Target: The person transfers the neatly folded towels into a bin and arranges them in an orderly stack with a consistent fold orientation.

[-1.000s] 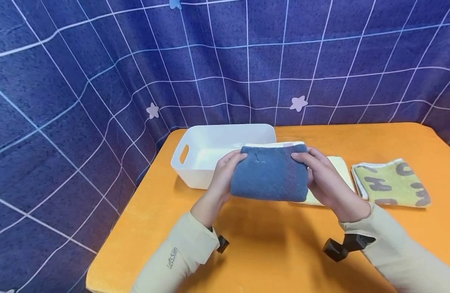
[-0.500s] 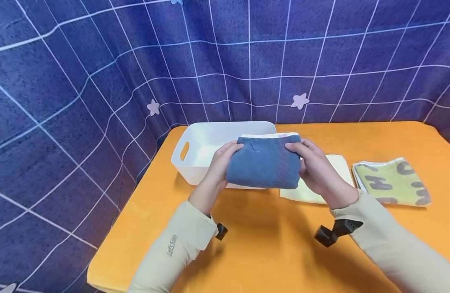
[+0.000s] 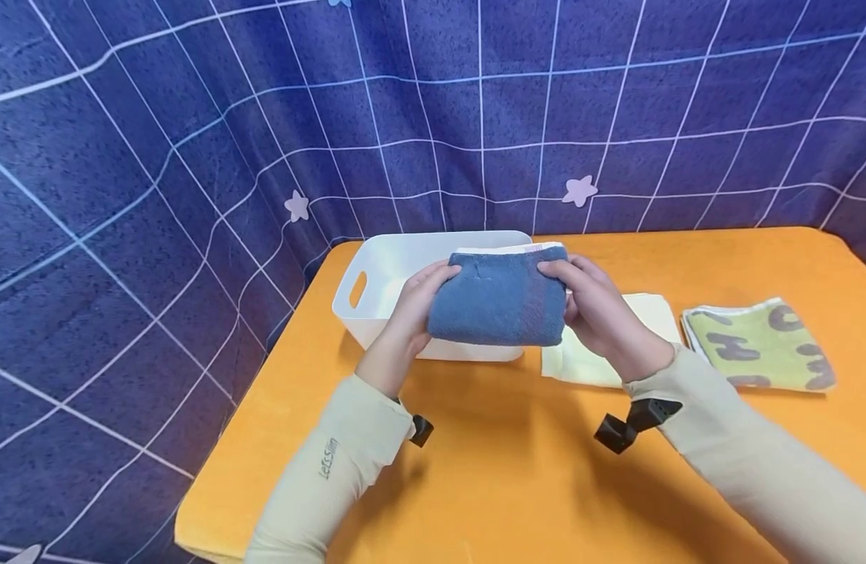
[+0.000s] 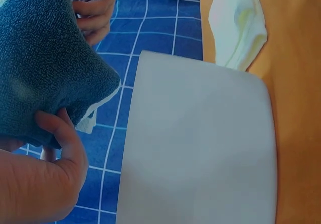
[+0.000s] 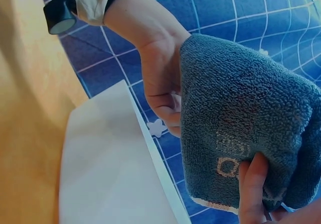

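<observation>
A folded blue towel (image 3: 496, 298) with a white edge is held up between both hands, in front of and partly over the near side of a white plastic bin (image 3: 468, 351). My left hand (image 3: 414, 305) grips the towel's left end, thumb on the near face. At the right end my right hand (image 3: 605, 317) pinches it the same way. In the left wrist view the towel (image 4: 45, 58) hangs above the bin's wall (image 4: 200, 143). The right wrist view shows light stitching on the towel's other face (image 5: 241, 108).
Right of the bin a folded pale yellow towel (image 3: 654, 317) lies on the orange table (image 3: 489, 470). Beyond it is a folded green towel (image 3: 757, 345) with grey letters. A blue gridded curtain (image 3: 510, 117) hangs behind the table and along its left side.
Both hands have carried the blue towel slightly left and away from me, toward the bin. More of the pale yellow towel and the bin's front wall shows. The grip is the same.
</observation>
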A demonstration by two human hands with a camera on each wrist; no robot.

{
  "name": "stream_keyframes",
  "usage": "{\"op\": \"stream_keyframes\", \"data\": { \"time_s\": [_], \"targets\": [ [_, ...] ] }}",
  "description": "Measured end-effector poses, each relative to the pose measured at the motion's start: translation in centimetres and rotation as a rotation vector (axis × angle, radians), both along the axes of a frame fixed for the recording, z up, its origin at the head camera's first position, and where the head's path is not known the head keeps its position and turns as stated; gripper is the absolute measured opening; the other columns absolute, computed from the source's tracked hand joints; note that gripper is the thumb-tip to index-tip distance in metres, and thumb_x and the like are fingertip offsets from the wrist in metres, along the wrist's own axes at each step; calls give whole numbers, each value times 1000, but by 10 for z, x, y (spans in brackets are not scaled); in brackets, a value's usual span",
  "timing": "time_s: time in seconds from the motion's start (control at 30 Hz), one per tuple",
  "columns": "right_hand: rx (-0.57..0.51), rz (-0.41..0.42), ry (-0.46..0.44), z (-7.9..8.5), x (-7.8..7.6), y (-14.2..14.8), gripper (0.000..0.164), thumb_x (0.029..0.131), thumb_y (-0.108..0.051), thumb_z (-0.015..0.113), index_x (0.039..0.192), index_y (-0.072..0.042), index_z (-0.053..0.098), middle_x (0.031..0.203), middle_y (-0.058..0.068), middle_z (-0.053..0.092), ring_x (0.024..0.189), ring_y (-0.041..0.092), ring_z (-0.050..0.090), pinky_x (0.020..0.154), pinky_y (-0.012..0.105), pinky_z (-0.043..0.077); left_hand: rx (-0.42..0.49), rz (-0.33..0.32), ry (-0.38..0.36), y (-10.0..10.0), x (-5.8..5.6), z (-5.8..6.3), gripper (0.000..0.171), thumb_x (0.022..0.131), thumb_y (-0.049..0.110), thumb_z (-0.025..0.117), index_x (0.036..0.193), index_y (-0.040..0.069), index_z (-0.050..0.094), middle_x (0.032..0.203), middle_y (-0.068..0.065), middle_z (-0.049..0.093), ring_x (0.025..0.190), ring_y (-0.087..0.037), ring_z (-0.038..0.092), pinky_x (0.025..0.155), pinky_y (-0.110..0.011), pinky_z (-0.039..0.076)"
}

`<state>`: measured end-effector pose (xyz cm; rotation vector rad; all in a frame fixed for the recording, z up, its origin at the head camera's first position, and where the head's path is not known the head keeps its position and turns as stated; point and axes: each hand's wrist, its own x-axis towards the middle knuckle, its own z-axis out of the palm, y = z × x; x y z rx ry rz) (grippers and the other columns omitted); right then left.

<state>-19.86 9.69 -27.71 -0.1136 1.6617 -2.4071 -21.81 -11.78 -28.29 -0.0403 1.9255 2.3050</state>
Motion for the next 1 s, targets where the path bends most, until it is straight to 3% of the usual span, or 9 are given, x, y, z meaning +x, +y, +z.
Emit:
{"op": "stream_keyframes", "data": {
  "time_s": [0.27,0.5,0.63,1.0],
  "targets": [
    [0,-6,9,6,-9,-8,21,90,-18,55,102,-7,42,96,5,45,69,9,51,62,20,46,-7,27,-13,-6,-8,7,40,91,23,55,127,7,55,124,-3,54,104,-16,47,85,-30,39],
    [10,-17,11,9,-16,-13,20,89,-19,55,103,-8,44,96,5,45,68,10,52,62,21,47,-3,61,-9,-8,-13,13,40,91,22,55,129,6,54,124,-5,54,102,-16,48,84,-29,40],
    [-13,-21,15,10,-20,-16,17,89,-16,56,101,-8,47,88,2,51,65,10,52,61,22,46,5,65,-1,-11,-15,16,41,92,21,55,130,6,53,125,-5,54,101,-16,49,84,-28,40],
    [-13,-18,-16,10,-31,-26,15,89,-14,56,98,-8,46,75,-2,54,56,9,52,50,19,40,12,45,17,-23,-28,16,38,94,17,52,128,1,52,94,0,59,78,-11,54,69,-23,45]
  ]
}}
